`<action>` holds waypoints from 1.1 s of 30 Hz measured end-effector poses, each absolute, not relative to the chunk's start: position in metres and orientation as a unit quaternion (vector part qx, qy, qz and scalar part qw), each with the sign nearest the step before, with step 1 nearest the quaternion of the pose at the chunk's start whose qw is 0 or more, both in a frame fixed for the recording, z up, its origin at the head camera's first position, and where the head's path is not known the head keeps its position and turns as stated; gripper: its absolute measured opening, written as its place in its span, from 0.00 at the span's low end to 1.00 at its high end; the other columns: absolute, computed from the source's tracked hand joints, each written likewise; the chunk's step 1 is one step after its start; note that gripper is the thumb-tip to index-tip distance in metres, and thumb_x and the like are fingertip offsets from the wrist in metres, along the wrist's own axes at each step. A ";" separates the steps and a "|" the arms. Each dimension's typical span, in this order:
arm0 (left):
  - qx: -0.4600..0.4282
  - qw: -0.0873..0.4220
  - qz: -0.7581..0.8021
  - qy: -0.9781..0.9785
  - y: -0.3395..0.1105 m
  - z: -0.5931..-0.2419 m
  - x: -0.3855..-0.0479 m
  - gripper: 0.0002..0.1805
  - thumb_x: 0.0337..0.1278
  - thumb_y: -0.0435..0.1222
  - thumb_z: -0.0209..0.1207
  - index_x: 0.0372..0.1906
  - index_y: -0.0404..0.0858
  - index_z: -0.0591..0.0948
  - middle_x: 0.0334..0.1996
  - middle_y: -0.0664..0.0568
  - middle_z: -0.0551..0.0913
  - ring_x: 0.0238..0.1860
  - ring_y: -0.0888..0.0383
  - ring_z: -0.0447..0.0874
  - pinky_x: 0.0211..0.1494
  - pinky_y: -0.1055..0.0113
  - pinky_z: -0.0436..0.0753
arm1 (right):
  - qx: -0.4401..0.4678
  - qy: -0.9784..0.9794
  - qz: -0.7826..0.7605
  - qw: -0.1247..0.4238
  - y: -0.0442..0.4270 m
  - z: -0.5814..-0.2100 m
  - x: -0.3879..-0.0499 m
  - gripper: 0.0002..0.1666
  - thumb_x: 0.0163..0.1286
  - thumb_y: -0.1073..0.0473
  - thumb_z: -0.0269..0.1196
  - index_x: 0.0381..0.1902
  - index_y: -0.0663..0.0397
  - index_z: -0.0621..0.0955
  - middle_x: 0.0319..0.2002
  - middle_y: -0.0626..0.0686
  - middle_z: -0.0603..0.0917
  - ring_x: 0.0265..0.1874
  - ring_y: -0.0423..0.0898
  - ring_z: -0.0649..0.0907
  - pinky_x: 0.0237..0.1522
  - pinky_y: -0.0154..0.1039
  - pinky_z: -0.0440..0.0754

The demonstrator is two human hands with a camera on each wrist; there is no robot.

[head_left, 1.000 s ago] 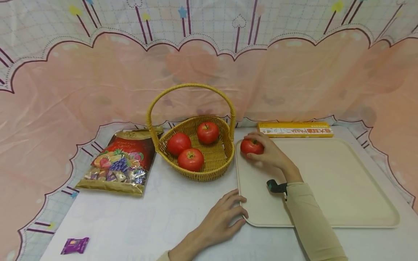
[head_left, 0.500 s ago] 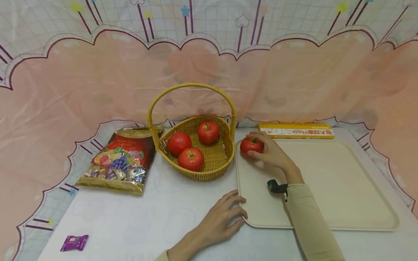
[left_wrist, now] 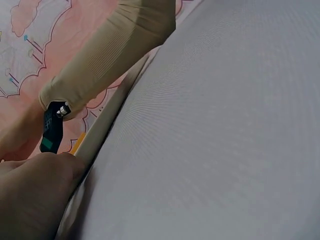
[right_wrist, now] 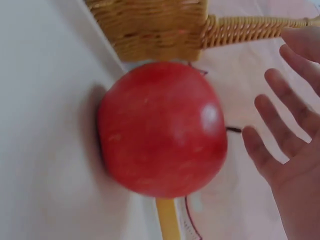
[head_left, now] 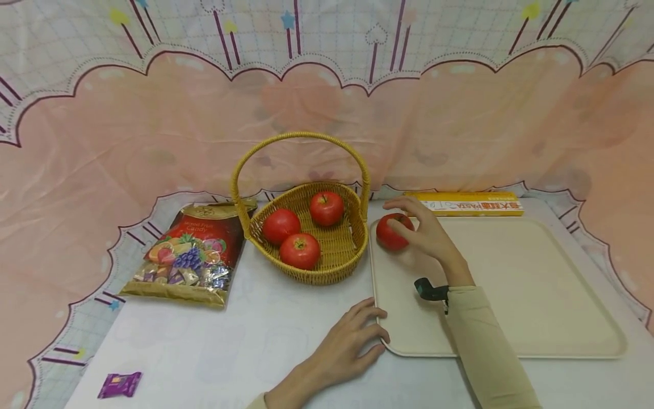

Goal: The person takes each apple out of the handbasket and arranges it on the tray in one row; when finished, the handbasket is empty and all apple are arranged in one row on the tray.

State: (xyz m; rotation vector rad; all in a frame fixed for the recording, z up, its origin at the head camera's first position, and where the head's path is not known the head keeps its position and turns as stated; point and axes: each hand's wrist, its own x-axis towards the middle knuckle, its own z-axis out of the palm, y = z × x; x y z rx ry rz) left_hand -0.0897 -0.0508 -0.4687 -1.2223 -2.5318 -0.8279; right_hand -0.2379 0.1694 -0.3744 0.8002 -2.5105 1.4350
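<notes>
A red apple (head_left: 392, 234) sits in the far left corner of the cream tray (head_left: 526, 289). Just above and to the right of it is my right hand (head_left: 431, 236), fingers spread. The right wrist view shows the apple's stem pointing toward my fingertips (right_wrist: 252, 137), with a gap between the palm and the fruit. My left hand (head_left: 348, 339) rests with loosely bent fingers at the tray's near left corner, fingertips over its rim. In the left wrist view that hand (left_wrist: 37, 187) lies against the tray's edge, its fingertips mostly hidden.
Left of the tray stands a wicker basket (head_left: 337, 267) with a tall handle and three red apples inside. A candy bag (head_left: 191, 250) lies further left, a purple-wrapped candy (head_left: 120, 385) near the front. Behind the tray is a yellow pasta box (head_left: 470, 204).
My right hand has let go of the apple on the tray and its fingers have lifted and spread slightly away from it. The left hand has stayed at the tray's edge.
</notes>
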 end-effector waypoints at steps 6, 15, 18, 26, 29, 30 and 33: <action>-0.410 0.103 -0.289 -0.859 -0.050 -0.469 -0.090 0.05 0.55 0.41 0.61 0.37 0.52 0.79 0.58 0.56 0.73 0.70 0.49 0.61 0.72 0.57 0.66 | 0.294 -0.826 0.476 0.069 0.158 -0.354 -0.226 0.19 0.64 0.68 0.61 0.53 0.63 0.76 0.55 0.60 0.77 0.52 0.55 0.77 0.59 0.59 0.73; -0.412 0.110 -0.280 -0.860 -0.050 -0.469 -0.092 0.06 0.55 0.40 0.62 0.38 0.52 0.79 0.57 0.56 0.73 0.70 0.49 0.62 0.71 0.56 0.67 | 0.334 -0.806 0.484 0.078 0.145 -0.352 -0.225 0.16 0.63 0.70 0.61 0.49 0.67 0.78 0.50 0.63 0.80 0.52 0.54 0.78 0.56 0.59 0.76; -0.410 0.107 -0.282 -0.860 -0.050 -0.470 -0.090 0.06 0.55 0.40 0.62 0.38 0.52 0.79 0.57 0.56 0.73 0.70 0.49 0.62 0.71 0.56 0.67 | 0.352 -0.798 0.484 0.075 0.140 -0.351 -0.222 0.15 0.63 0.71 0.60 0.48 0.68 0.78 0.48 0.63 0.81 0.52 0.56 0.78 0.56 0.57 0.76; -0.412 0.108 -0.286 -0.858 -0.051 -0.470 -0.090 0.06 0.55 0.40 0.62 0.38 0.53 0.79 0.57 0.56 0.73 0.70 0.49 0.62 0.71 0.56 0.67 | 0.393 -0.781 0.482 0.065 0.126 -0.354 -0.222 0.12 0.63 0.71 0.60 0.45 0.64 0.79 0.46 0.60 0.82 0.47 0.52 0.79 0.51 0.56 0.79; -0.419 0.113 -0.282 -0.856 -0.051 -0.470 -0.091 0.06 0.56 0.40 0.61 0.38 0.53 0.79 0.57 0.56 0.73 0.69 0.48 0.63 0.71 0.55 0.68 | 0.411 -0.778 0.471 0.068 0.123 -0.364 -0.229 0.12 0.63 0.69 0.61 0.46 0.61 0.80 0.46 0.57 0.82 0.46 0.48 0.80 0.50 0.50 0.80; -0.421 0.114 -0.281 -0.855 -0.051 -0.469 -0.091 0.06 0.56 0.40 0.61 0.38 0.53 0.79 0.57 0.56 0.73 0.69 0.48 0.63 0.70 0.55 0.68 | 0.415 -0.779 0.466 0.070 0.122 -0.368 -0.231 0.13 0.63 0.69 0.62 0.46 0.61 0.80 0.46 0.57 0.82 0.45 0.48 0.80 0.50 0.49 0.80; -0.421 0.114 -0.281 -0.855 -0.052 -0.469 -0.091 0.06 0.56 0.40 0.61 0.38 0.53 0.79 0.57 0.56 0.73 0.69 0.48 0.63 0.70 0.54 0.69 | 0.428 -0.779 0.453 0.065 0.117 -0.375 -0.236 0.14 0.62 0.69 0.62 0.47 0.59 0.79 0.47 0.56 0.82 0.47 0.49 0.79 0.51 0.47 0.80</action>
